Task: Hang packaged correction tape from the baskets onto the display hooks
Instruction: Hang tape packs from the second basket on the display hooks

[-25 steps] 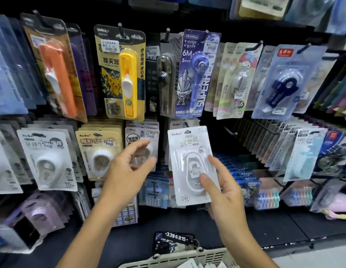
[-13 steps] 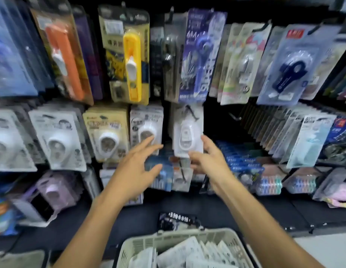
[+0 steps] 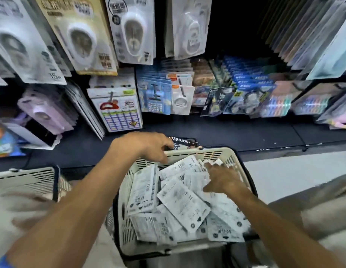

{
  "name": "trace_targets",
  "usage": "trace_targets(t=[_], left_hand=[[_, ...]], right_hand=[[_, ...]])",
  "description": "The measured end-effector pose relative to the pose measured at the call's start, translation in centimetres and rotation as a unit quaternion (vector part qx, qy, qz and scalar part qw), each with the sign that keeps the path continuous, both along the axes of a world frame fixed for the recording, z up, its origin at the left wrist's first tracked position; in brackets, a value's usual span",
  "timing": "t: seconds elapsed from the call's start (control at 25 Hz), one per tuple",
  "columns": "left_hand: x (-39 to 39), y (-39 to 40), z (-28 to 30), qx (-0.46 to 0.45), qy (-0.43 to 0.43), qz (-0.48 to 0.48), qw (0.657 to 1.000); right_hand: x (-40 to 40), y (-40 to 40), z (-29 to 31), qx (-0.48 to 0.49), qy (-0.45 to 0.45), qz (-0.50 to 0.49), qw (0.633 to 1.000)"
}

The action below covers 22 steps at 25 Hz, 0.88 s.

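Observation:
A cream plastic basket (image 3: 212, 152) sits low in the middle, filled with several white correction tape packs (image 3: 182, 205) lying back side up. My left hand (image 3: 147, 147) grips the basket's far rim, fingers over the outside and thumb inside. My right hand (image 3: 221, 177) reaches into the basket, its fingers stretched onto the packs at the far right end and holding none that I can see. Above, a white correction tape pack (image 3: 189, 29) hangs on the display beside a similar pack (image 3: 133, 33).
A second cream basket (image 3: 25, 178) stands at the left. Rows of carded stationery hang all around, with a beige pack (image 3: 81, 39) up left. A dark shelf ledge (image 3: 226, 130) runs behind the basket, with a black key tag (image 3: 180, 141) on it.
The white pack left my right hand and now hangs on the display. Both hands dropped to the basket, and my view tilted down.

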State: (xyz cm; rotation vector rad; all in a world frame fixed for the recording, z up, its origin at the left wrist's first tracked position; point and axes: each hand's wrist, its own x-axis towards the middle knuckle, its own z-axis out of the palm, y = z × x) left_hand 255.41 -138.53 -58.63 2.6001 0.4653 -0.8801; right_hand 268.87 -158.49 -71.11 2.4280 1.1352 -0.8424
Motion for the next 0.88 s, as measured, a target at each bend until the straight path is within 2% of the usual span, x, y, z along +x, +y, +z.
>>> trace_targets(t=[0.08, 0.2, 0.32, 0.44, 0.56, 0.68, 0.76, 0.8, 0.88], left_hand=[[0.4, -0.4, -0.6, 0.007, -0.020, -0.004, 1.000], [0.9, -0.5, -1.2, 0.002, -0.011, -0.001, 1.000], [1.0, -0.6, -1.5, 0.005, -0.001, 0.011, 1.000], [1.2, -0.8, -1.8, 0.001, 0.001, 0.007, 1.000], [1.2, -1.1, -2.1, -0.002, 0.013, 0.007, 1.000], [0.8, -1.1, -2.5, -0.005, 0.005, 0.015, 1.000], [0.1, -1.1, -3.2, -0.007, 0.024, -0.019, 0.999], [-0.5, -1.4, -3.8, -0.010, 0.042, -0.045, 0.998], [-1.7, -2.1, -5.1, 0.002, 0.020, -0.090, 0.996]], right_hand=[[0.4, -0.2, -0.6, 0.010, 0.042, 0.008, 0.999], [-2.1, -0.1, -2.7, 0.049, 0.204, -0.045, 0.977], [-4.7, 0.1, -4.0, 0.139, 0.336, -0.216, 0.906], [-6.8, -0.1, -4.8, 0.170, 0.372, -0.283, 0.867], [-9.5, 0.1, -5.6, 0.201, 0.403, -0.288, 0.845], [-6.6, 0.8, -4.2, 0.204, 0.426, -0.327, 0.819], [-2.6, 0.6, -1.8, 0.188, 0.444, -0.342, 0.807], [-0.9, 0.3, -0.6, 0.196, 0.472, -0.361, 0.780], [1.1, -0.1, 0.8, 0.231, 0.553, -0.404, 0.692]])
